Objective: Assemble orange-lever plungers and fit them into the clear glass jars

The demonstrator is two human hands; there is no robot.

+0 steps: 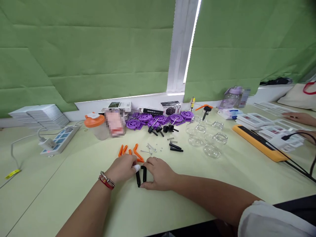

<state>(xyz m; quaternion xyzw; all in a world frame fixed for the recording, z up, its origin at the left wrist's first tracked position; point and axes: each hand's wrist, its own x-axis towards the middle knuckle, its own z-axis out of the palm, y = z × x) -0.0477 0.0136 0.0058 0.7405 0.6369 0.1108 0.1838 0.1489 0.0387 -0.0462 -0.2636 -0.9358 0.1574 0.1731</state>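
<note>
My left hand [123, 168], with a white-covered thumb tip, is closed at the upper end of a black plastic tube [138, 179]. Beside it, a second black plastic tube [144, 174] with a hooked top is held between the thumb and fingers of my right hand [161, 174]. Both tubes are low at the tabletop, nearly parallel. Just beyond my left fingers lie several orange bent levers [136, 152], partly hidden by the hand. Thin metal pins [149, 149], small springs [171, 139] and more black tubes [176, 148] lie farther back.
Purple discs [133, 124] and black knobs on rods [160, 131] spread along the back. Clear glass jars [214, 146] stand at right, near an orange power strip [259, 143]. An orange-lidded cup [95, 126] and white power strip [60, 140] are left. Another person's hand [300, 118] is far right.
</note>
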